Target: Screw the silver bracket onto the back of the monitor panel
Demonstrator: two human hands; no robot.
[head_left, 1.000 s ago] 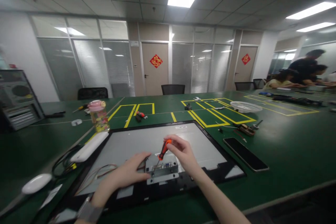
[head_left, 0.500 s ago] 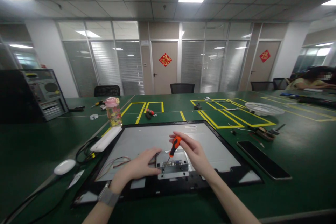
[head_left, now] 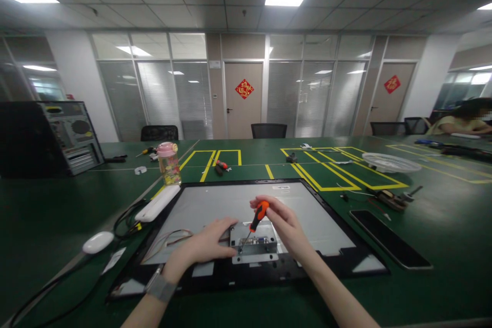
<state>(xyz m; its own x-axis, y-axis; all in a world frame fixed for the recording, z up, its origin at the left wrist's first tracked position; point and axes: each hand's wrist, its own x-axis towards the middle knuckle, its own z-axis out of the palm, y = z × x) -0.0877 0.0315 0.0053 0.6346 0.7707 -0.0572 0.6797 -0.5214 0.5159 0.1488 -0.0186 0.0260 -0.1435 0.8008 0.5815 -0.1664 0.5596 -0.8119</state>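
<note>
An orange-and-black screwdriver (head_left: 260, 215) is in my right hand (head_left: 287, 225), its fingers and thumb closed round the top of the handle. The screwdriver is tilted, and its shaft runs down to the lower left part of a metal bracket (head_left: 261, 258) with connector ports. My left hand (head_left: 205, 242) lies against the bracket's left side, thumb at the lower corner and fingers at the upper one, gripping it. The bracket sits on the back of a large grey display panel (head_left: 226, 197) with a black frame. Thin wires (head_left: 165, 240) lie on the panel left of my left hand.
On the left are a computer case (head_left: 57, 138), a pink-lidded bottle (head_left: 169, 164), a white power strip (head_left: 158, 204), cables and a white mouse (head_left: 98, 243). On the right lie a phone (head_left: 390, 238) and a clear round tray (head_left: 391, 162). Another red screwdriver (head_left: 221, 165) lies behind the panel.
The view has shifted slightly. The screwdriver's handle has turned or tilted a little in my right hand; its tip stays at the same part of the bracket. My left hand keeps its place.
</note>
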